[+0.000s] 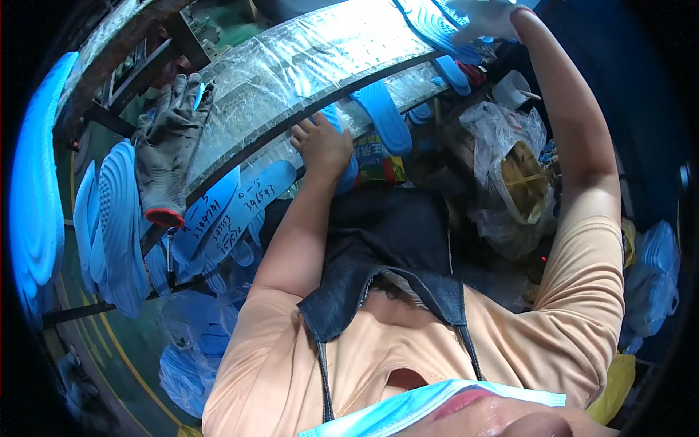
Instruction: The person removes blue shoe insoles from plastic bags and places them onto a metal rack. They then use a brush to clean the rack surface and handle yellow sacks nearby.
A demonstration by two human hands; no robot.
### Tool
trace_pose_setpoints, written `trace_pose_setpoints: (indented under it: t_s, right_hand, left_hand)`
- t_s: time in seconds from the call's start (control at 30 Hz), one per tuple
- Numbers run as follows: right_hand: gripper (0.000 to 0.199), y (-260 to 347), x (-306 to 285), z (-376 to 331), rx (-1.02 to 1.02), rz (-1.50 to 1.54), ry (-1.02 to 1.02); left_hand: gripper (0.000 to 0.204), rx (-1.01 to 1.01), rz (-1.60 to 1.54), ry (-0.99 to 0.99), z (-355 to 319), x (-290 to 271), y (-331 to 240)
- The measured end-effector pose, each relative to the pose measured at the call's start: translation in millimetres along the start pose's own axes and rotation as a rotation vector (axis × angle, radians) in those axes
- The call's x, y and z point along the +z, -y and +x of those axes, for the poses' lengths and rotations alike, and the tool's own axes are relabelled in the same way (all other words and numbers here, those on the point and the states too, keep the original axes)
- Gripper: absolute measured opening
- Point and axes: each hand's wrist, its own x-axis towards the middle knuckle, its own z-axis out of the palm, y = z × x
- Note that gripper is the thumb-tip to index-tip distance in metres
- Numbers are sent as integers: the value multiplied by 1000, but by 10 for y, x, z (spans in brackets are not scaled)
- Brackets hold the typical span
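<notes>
My bare left hand [320, 146] is at the near edge of the worktable, its bent fingers closed over a blue insole [349, 175] that shows above and below the hand. My right hand [489, 20] wears a whitish glove and reaches to the far right end of the table. Its fingers are closed on the side of blue ridged insoles [429, 22] that overlap there; glare and the frame's top edge hide part of them. Between my hands, another blue insole [386, 120] hangs over the table edge.
Clear film covers the curved worktable [291, 62]. At left are a grey glove with red cuff [171, 149], hanging blue insoles [120, 226] and insoles with handwriting [247, 193]. To the right stand a white cup [512, 89] and a plastic-bag-lined container [510, 146].
</notes>
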Motion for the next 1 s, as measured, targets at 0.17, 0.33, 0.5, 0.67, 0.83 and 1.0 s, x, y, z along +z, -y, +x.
trace_pose_setpoints:
  t_s: [0.17,0.33,0.5,0.67,0.83,1.0]
  right_hand:
    - [97,169,270,-334,44,-77,-66]
    - [71,118,145,-732,14,60,-308]
    - [75,228,-756,-1865,100,240,-4]
    - [66,-103,-909,-2916,214,293,-168]
    - [64,-605,-747,-3392,318,190,-110]
    - [52,-765,-605,-3571,341,191,-66]
  left_hand:
    - [80,28,-72,-127,44,35,58]
    - [66,42,-246,-106,139,-94,335]
    - [61,145,-1529,550,-505,-674,148]
    - [78,486,-1780,1270,-1314,-830,-1034]
    - [69,470,-1777,1783,-1924,-679,-1941]
    - [48,257,-1578,1822,-1884,-328,-2535]
